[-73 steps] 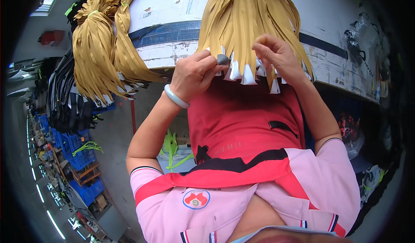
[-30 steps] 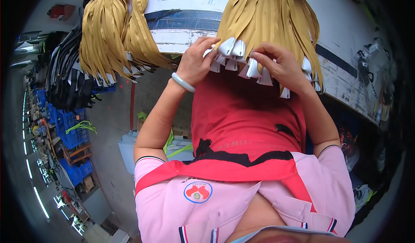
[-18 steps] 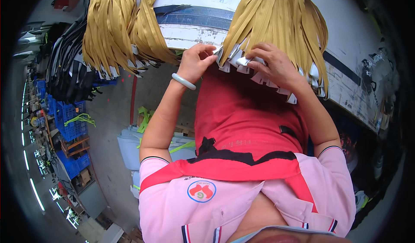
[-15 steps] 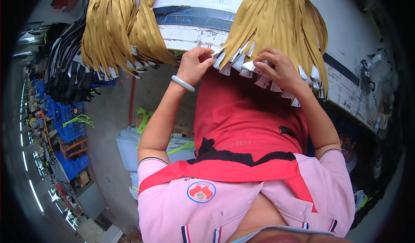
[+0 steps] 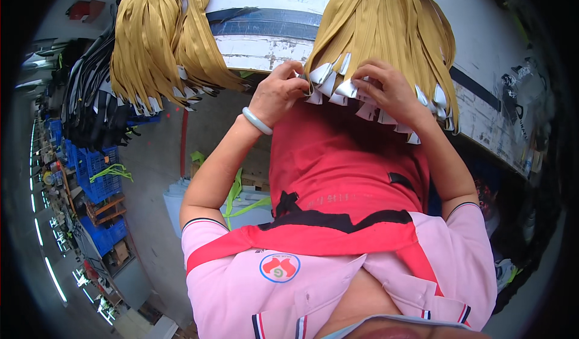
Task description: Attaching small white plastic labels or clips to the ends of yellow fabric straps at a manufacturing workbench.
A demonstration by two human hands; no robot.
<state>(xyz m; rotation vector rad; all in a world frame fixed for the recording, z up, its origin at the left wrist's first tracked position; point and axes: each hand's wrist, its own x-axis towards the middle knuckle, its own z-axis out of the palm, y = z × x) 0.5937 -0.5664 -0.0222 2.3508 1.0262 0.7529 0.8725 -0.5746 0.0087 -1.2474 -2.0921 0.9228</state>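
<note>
A thick bundle of gold zipper strips (image 5: 386, 31) hangs over the table's near edge, fanned out with folded white ends at the bottom. At the bundle's left edge my left hand (image 5: 278, 93) is closed, thumb and fingertips pinching the end of an outer zipper strip. My right hand (image 5: 391, 91) has its fingers curled at the lower middle of the bundle, on a white end piece (image 5: 347, 89); its fingertips are partly hidden. A pale bangle (image 5: 257, 121) circles my left wrist.
More gold strips (image 5: 148, 43) hang from the table at left, beside black strips (image 5: 90, 91). The worn white table (image 5: 259, 46) has a dark blue band. Blue crates (image 5: 96, 170) stand on the floor at far left, and grey-blue material with green straps (image 5: 238, 197) lies below my left arm.
My left hand has shifted slightly right; the white end it pinched is now mostly hidden by its fingers. My left elbow has swung outward a little. The right hand stays nearly in place.
</note>
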